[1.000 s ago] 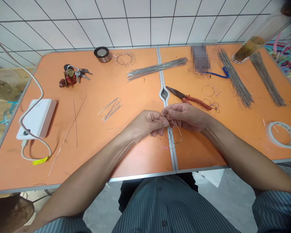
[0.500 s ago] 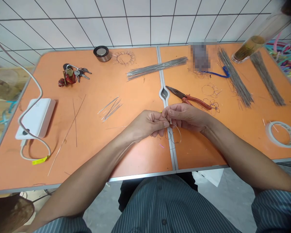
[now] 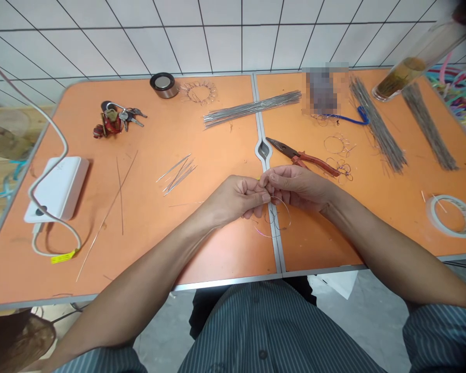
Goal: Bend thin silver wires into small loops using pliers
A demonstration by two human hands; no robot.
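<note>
My left hand [image 3: 236, 198] and my right hand [image 3: 297, 185] meet above the seam of the orange table [image 3: 171, 228], fingertips pinched together. Both are closed on a thin wire loop [image 3: 276, 217] that hangs below the fingers in a small ring. Red-handled pliers [image 3: 303, 156] lie just beyond my right hand. A few short cut wires [image 3: 177, 173] lie to the left of my left hand.
A bundle of straight wires [image 3: 252, 109] lies at the back centre, more bundles [image 3: 376, 124] at the right. A tape roll [image 3: 451, 215], a white power bank [image 3: 58, 187] with cable, keys [image 3: 114, 120], a metal tin [image 3: 163, 85] and finished wire rings [image 3: 337, 145] lie around.
The hands stay in place with small finger movements; the wire loop below them has turned and hangs slightly lower and wider.
</note>
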